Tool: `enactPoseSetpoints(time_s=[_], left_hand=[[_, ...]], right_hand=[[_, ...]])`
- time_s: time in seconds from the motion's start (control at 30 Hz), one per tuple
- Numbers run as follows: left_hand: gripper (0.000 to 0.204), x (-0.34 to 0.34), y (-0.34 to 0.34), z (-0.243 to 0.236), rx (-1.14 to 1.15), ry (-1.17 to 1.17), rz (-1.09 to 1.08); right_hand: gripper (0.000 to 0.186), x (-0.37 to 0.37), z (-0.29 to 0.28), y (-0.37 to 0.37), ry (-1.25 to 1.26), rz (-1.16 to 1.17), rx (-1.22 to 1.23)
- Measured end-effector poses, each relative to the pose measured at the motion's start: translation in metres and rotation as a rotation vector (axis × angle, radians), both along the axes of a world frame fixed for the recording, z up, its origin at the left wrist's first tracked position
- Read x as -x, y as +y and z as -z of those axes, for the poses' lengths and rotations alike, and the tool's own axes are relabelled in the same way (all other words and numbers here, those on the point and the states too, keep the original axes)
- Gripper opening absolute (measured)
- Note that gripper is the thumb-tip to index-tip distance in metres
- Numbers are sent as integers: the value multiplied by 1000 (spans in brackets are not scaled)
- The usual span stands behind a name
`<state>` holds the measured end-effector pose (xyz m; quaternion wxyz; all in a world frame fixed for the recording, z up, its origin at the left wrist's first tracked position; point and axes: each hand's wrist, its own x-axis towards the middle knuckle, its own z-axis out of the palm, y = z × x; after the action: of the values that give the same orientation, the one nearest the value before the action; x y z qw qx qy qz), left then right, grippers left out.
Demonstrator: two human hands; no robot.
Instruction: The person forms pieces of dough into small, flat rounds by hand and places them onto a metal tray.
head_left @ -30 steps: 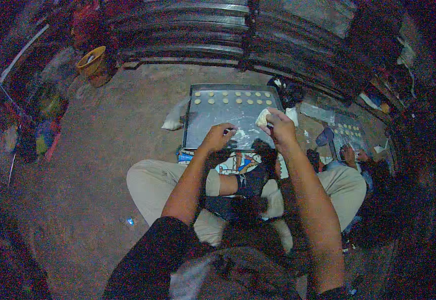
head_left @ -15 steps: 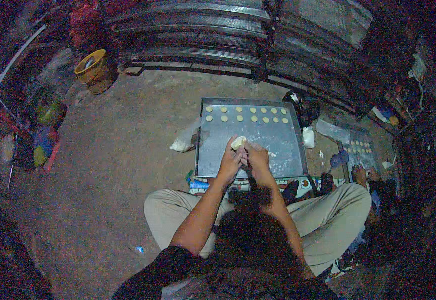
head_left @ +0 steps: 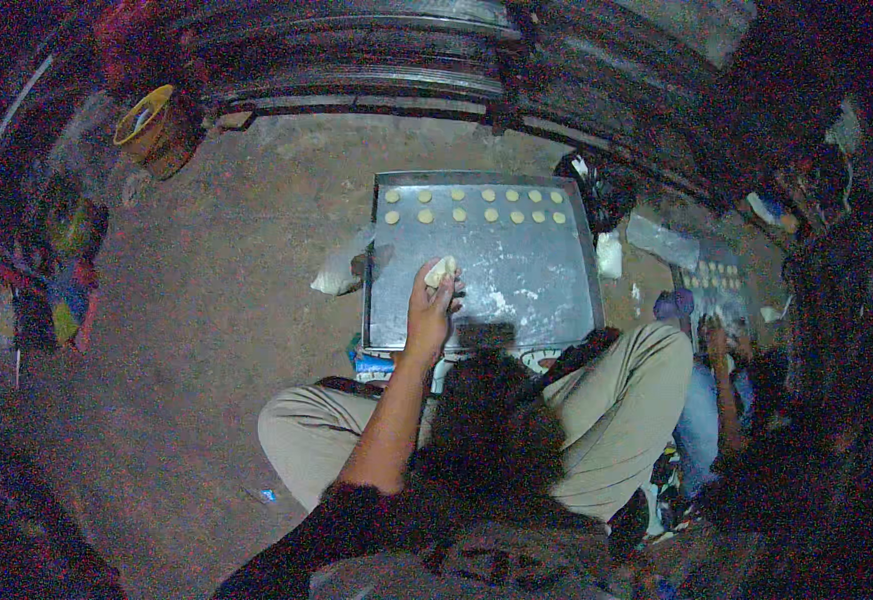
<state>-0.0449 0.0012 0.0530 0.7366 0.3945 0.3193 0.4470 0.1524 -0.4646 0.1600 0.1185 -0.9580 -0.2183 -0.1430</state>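
Observation:
My left hand [head_left: 431,305] is closed around a pale lump of dough [head_left: 441,270], held above the left half of a large metal baking tray [head_left: 392,310]. The lump shows at the top of the hand, between thumb and fingers. Along the tray's far side lie two rows of small flat dough rounds [head_left: 491,215]. White flour [head_left: 517,290] is smeared over the tray's middle and right. My right hand and forearm do not show; a dark shape covers the area over my lap.
A clear bag of white powder [head_left: 335,277] touches the tray's left side. A black bag [head_left: 602,190] and a white packet [head_left: 609,255] stand at its right. Farther right, a co-worker's hands [head_left: 717,335] are at another tray of rounds [head_left: 717,275]. A yellow bucket [head_left: 147,125] stands far left.
My right hand has left the dough and gone out of sight. My left hand keeps the lump alone. The whole view has shifted, moving the tray slightly left and up.

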Motion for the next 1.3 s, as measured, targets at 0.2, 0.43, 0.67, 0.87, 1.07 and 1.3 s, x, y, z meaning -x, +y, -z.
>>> enactPoseSetpoints(time_s=[0.2,0.43,0.67,0.87,1.07,1.3], left_hand=[[47,-16,-8,-8,22,-12,65],[47,-9,-22,7,66,-99,135],[43,5,-15,20,33,-16,128],[44,-13,-14,3,5,-36,128],[42,7,-16,23,-62,87,51],[42,18,-10,47,-188,283,35]], right_hand=[[32,42,-8,14,170,25,8],[33,64,-21,17,229,31,1],[33,51,-21,7,252,6,46],[34,1,-16,-16,258,-13,109],[35,-70,-21,-12,268,-107,282],[35,-110,-24,-24,301,-165,382]])
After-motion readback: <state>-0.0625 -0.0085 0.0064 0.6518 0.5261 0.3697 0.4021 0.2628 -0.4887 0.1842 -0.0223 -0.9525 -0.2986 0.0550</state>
